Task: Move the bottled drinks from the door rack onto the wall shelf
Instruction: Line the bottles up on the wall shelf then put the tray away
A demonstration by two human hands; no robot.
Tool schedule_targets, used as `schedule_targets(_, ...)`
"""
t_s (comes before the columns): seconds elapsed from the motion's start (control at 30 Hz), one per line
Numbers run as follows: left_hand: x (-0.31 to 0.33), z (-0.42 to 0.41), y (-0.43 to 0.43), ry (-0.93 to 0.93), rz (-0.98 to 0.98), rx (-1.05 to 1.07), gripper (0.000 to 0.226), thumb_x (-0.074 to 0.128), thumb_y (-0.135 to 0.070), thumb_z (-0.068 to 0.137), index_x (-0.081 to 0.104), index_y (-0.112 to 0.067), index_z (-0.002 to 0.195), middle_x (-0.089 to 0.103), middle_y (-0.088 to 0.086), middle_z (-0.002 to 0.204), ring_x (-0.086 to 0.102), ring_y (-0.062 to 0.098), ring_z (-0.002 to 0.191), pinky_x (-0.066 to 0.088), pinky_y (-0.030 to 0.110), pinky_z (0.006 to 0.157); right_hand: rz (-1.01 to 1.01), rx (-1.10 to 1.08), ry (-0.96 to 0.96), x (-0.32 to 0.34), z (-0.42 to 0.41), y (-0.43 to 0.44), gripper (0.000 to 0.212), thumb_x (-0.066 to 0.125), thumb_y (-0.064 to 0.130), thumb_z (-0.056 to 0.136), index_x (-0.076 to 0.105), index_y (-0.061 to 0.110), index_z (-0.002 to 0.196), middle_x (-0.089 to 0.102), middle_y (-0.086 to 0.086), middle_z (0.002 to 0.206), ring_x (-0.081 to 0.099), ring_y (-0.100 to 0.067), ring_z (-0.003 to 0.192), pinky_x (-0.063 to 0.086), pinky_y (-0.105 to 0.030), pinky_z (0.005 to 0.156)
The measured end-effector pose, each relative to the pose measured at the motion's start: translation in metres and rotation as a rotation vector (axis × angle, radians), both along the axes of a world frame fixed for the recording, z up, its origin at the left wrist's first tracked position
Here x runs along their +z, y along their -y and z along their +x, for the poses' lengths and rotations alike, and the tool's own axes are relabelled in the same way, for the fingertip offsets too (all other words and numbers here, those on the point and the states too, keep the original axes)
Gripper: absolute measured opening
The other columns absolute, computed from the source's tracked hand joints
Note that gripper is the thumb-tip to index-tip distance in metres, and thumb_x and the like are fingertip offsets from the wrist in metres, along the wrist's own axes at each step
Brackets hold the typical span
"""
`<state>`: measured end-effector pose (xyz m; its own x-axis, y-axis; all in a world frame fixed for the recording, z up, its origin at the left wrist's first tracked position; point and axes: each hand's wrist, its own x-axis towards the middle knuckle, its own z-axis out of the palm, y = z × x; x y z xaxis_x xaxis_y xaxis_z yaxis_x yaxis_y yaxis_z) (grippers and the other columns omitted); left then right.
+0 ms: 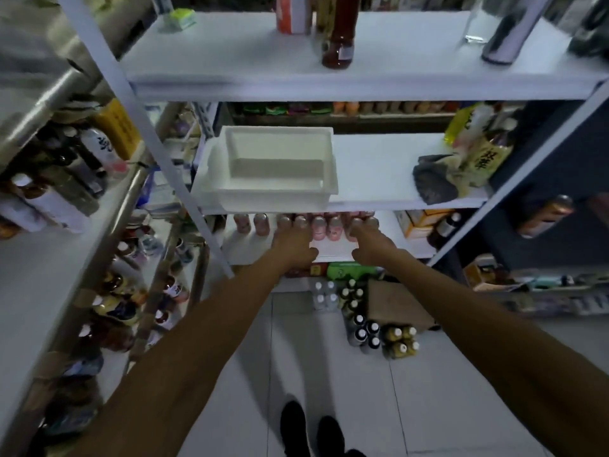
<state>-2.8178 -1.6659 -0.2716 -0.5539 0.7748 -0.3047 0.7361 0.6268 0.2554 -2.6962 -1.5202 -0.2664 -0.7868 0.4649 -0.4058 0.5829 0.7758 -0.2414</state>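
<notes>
I'm working at the pink bottles (318,229) rowed on the wall shelf (333,249) at twelve o'clock. My left hand (293,240) and right hand (367,237) are each curling fingers round bottle bodies. They're probably light, stiff and slick, so I'm favouring a mid-body grip.

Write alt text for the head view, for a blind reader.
A person's left hand and right hand reach a row of pink bottles on a low white shelf. A white bin sits one shelf up; other bottles stand on the floor.
</notes>
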Motion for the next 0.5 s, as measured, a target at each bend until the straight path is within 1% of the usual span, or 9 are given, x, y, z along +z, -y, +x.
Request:
schedule_targets(0.1,-0.027,-0.002,-0.008,0.056,-0.057,-0.005,0.046,0.056,-0.039,0.091,0.049,-0.013,0.129,0.051,0.011,0.134,0.051,0.03,0.119,0.039,0.033,0.091,-0.071,-0.036,0.078,-0.03,0.01,-0.008,0.052,0.056,0.018,0.093,0.039,0.008,0.141,0.04,-0.016,0.144,0.043,-0.033,0.129,0.043,-0.039,0.098)
schedule_targets(0.17,-0.049,-0.003,-0.011,0.109,-0.083,0.013,0.053,0.055,-0.051,0.09,0.048,-0.016,0.13,0.052,0.01,0.133,0.051,0.03,0.12,0.039,0.036,0.095,-0.101,-0.051,0.109,-0.051,0.015,-0.011,0.053,0.057,0.019,0.092,0.038,0.007,0.141,0.042,-0.018,0.143,0.044,-0.034,0.128,0.044,-0.041,0.099)
schedule_targets(0.2,-0.062,-0.003,-0.013,0.123,-0.096,0.025,0.054,0.051,-0.055,0.091,0.047,-0.017,0.129,0.053,0.011,0.132,0.051,0.031,0.118,0.039,0.038,0.095,-0.116,-0.06,0.123,-0.063,0.017,-0.013,0.055,0.057,0.019,0.093,0.036,0.007,0.142,0.041,-0.018,0.145,0.042,-0.034,0.13,0.043,-0.04,0.1)
schedule_targets(0.23,-0.073,-0.003,-0.014,0.126,-0.118,0.026,0.053,0.049,-0.055,0.092,0.046,-0.016,0.128,0.053,0.012,0.131,0.052,0.032,0.117,0.039,0.04,0.094,-0.126,-0.063,0.136,-0.073,0.019,-0.015,0.055,0.055,0.018,0.094,0.035,0.007,0.144,0.04,-0.017,0.147,0.041,-0.034,0.132,0.042,-0.037,0.1)
schedule_targets(0.3,-0.096,-0.004,-0.017,0.157,-0.143,0.02,0.047,0.05,-0.046,0.092,0.047,-0.011,0.124,0.056,0.014,0.126,0.054,0.033,0.112,0.04,0.039,0.089,-0.153,-0.084,0.135,-0.094,0.022,-0.022,0.049,0.053,0.015,0.095,0.04,0.005,0.142,0.047,-0.016,0.141,0.048,-0.033,0.126,0.043,-0.032,0.09)
schedule_targets(0.37,-0.121,-0.005,-0.023,0.201,-0.112,0.037,0.047,0.052,-0.041,0.09,0.052,-0.004,0.118,0.059,0.017,0.12,0.057,0.033,0.109,0.043,0.035,0.085,-0.194,-0.127,0.122,-0.123,0.027,-0.032,0.039,0.055,0.015,0.093,0.05,0.006,0.131,0.056,-0.016,0.129,0.055,-0.034,0.116,0.045,-0.034,0.09)
schedule_targets(0.43,-0.149,-0.004,-0.033,0.224,-0.047,0.068,0.061,0.047,-0.047,0.084,0.057,0.004,0.116,0.06,0.022,0.117,0.057,0.033,0.109,0.045,0.038,0.091,-0.223,-0.155,0.109,-0.155,0.032,-0.042,0.036,0.057,0.018,0.091,0.055,0.01,0.126,0.06,-0.013,0.121,0.058,-0.033,0.111,0.046,-0.037,0.09)
schedule_targets(0.47,-0.169,-0.004,-0.039,0.235,-0.056,0.083,0.062,0.05,-0.046,0.083,0.057,0.004,0.118,0.059,0.022,0.119,0.056,0.032,0.112,0.044,0.038,0.094,-0.236,-0.152,0.111,-0.176,0.033,-0.05,0.037,0.057,0.019,0.09,0.056,0.012,0.126,0.06,-0.011,0.12,0.058,-0.032,0.111,0.046,-0.037,0.09)
schedule_targets(0.5,-0.185,-0.004,-0.045,0.24,-0.08,0.103,0.057,0.054,-0.042,0.085,0.057,0.003,0.119,0.059,0.021,0.121,0.054,0.031,0.114,0.042,0.035,0.095,-0.243,-0.142,0.115,-0.194,0.033,-0.056,0.037,0.057,0.02,0.089,0.057,0.013,0.126,0.06,-0.011,0.12,0.058,-0.031,0.111,0.046,-0.037,0.09)
